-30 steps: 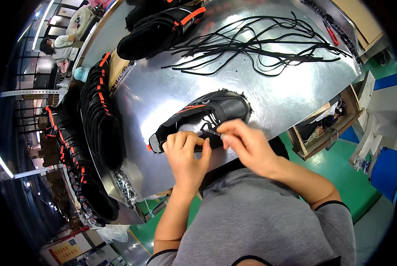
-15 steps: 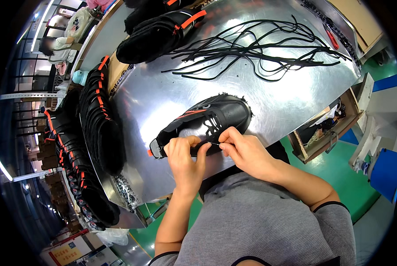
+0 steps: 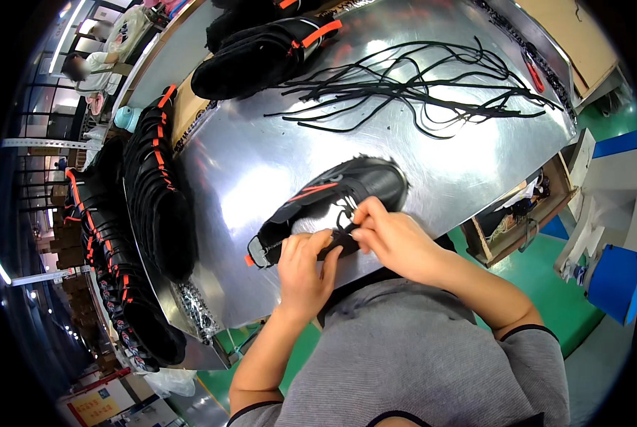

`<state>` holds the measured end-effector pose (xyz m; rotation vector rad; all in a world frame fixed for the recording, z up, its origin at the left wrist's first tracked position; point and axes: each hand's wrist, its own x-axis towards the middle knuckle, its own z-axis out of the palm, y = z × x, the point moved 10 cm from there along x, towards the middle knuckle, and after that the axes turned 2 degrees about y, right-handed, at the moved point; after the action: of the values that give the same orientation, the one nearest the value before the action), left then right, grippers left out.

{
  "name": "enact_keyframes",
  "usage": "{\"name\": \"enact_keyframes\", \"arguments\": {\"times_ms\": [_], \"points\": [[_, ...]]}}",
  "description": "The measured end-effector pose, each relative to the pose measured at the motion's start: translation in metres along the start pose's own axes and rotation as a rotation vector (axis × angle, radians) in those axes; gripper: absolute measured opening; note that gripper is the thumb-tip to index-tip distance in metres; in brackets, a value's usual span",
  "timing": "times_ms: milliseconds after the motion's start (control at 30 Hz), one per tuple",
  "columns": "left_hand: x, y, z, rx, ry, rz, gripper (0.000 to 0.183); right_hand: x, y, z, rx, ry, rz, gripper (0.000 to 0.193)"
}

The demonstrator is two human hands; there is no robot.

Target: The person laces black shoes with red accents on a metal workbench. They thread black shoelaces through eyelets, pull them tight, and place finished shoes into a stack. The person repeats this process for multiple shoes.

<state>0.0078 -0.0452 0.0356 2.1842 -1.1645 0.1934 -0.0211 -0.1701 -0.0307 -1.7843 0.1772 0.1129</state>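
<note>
A black, smooth-fronted shoe upper with orange stripes (image 3: 375, 183) is laid on its side on a silvery sheet-metal tabletop (image 3: 240, 203), its toe pointed to the right and its grey-lined heel to the left. The near edge of the upper is met by the bare left hand (image 3: 305, 274), its fingers curled and its thumb brought close to the forefinger, so that this edge seems pinched between them. The bare right hand (image 3: 398, 245) is set at the eyelets of the upper, thumb and forefinger nearly together; whether a lace end or a small tool is held there cannot be told. Thin black lacing (image 3: 342, 217) is seen across the opening of the upper, beside the right fingertips.

Beyond the upper, well apart from it, a loose tangle of long black cord laces (image 3: 404, 91) is spread. To its left, a packed row of black uppers with orange tabs (image 3: 154, 188) is lined up.

An eyelet could be missed if the near edge were let slip by the left hand, since the upper looks soft and unsupported. The lacing could be left twisted or uneven if one strand were pulled harder than the other. Among the crossed cords, a knot could be caused by a hasty tug.
</note>
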Motion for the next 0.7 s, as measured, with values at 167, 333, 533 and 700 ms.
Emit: {"name": "enact_keyframes", "arguments": {"times_ms": [167, 333, 533, 700], "points": [[-0.012, 0.005, -0.001, 0.1, 0.0, 0.118, 0.032, -0.024, -0.052, -0.035, -0.271, 0.107, -0.271, 0.016], [-0.015, 0.022, -0.001, 0.127, -0.011, 0.278, 0.027, 0.022, -0.049, 0.023, -0.68, -0.258, -0.224, 0.014], [-0.019, 0.024, 0.0, 0.079, -0.021, 0.298, 0.026, 0.021, -0.044, 0.018, -0.387, -0.184, -0.274, 0.017], [-0.011, 0.022, 0.005, -0.04, -0.111, 0.265, 0.025, 0.011, -0.088, -0.022, -0.243, 0.132, -0.593, 0.014]]}}
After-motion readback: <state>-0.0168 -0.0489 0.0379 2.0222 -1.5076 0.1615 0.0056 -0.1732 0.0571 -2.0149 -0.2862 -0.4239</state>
